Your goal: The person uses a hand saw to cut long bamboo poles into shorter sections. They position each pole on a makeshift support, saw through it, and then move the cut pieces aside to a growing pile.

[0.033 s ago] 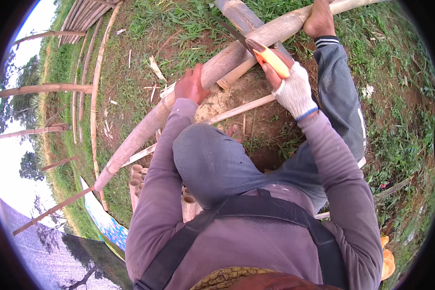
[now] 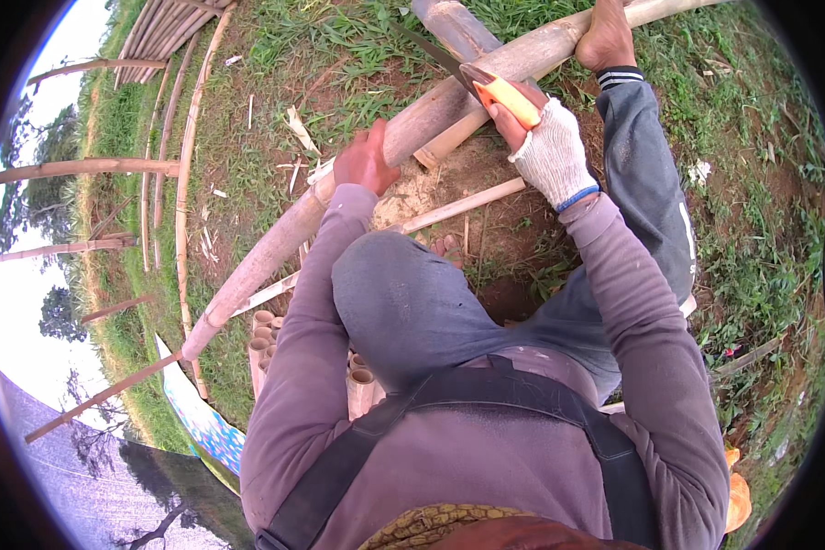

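A thick bamboo pole [image 2: 275, 240] runs slantwise from lower left to upper right. My bare left hand [image 2: 367, 161] is wrapped over the pole's near side and grips it. In a white knit glove with bare fingertips, my right hand [image 2: 552, 147] is closed round the orange handle of a handsaw [image 2: 509, 101]. The saw's dark blade lies across the bamboo pole, to the right of my left hand, and points to the upper left. Whether its teeth are sunk in the bamboo is hard to see. My bare right foot [image 2: 605, 38] presses on the pole's upper part.
Another bamboo piece [image 2: 454, 32] crosses beneath the pole. Sawdust [image 2: 414, 194] and splinters lie on the ground. Short cut bamboo tubes [image 2: 361, 378] stand beside my left leg. A bamboo rail fence [image 2: 92, 169] runs along the left, and an orange bag [image 2: 739, 502] sits at lower right.
My right hand and the saw have slid slightly forward and to the left across the pole. My left hand keeps its grip.
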A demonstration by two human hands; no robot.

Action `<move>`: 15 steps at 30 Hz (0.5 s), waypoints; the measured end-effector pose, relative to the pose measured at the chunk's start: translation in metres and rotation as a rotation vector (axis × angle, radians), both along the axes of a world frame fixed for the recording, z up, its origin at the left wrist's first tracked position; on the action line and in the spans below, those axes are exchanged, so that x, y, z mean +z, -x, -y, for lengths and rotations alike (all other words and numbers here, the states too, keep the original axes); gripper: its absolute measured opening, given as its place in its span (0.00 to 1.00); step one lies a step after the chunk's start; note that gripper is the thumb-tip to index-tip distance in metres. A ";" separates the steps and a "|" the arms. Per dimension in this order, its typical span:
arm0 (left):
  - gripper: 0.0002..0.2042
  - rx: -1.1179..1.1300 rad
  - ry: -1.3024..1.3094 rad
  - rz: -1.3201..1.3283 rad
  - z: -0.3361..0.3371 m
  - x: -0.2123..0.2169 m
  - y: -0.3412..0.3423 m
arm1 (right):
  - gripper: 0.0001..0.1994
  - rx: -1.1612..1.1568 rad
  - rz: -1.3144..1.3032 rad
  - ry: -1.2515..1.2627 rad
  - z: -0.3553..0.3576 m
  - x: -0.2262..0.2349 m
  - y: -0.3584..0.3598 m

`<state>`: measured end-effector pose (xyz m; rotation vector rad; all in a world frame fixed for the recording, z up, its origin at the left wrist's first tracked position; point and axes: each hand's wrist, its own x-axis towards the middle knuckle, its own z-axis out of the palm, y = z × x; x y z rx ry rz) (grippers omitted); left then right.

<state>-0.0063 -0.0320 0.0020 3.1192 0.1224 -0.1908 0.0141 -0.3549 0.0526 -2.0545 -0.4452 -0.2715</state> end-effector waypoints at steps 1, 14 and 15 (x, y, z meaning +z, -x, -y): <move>0.47 0.001 0.008 -0.001 -0.005 0.003 0.000 | 0.17 -0.011 0.003 -0.079 -0.004 -0.005 0.004; 0.46 0.006 -0.021 -0.015 0.003 -0.001 -0.004 | 0.19 -0.021 -0.064 -0.163 0.026 -0.028 0.041; 0.46 -0.007 -0.037 -0.002 0.005 0.000 -0.009 | 0.17 -0.026 0.030 -0.096 0.005 -0.022 0.003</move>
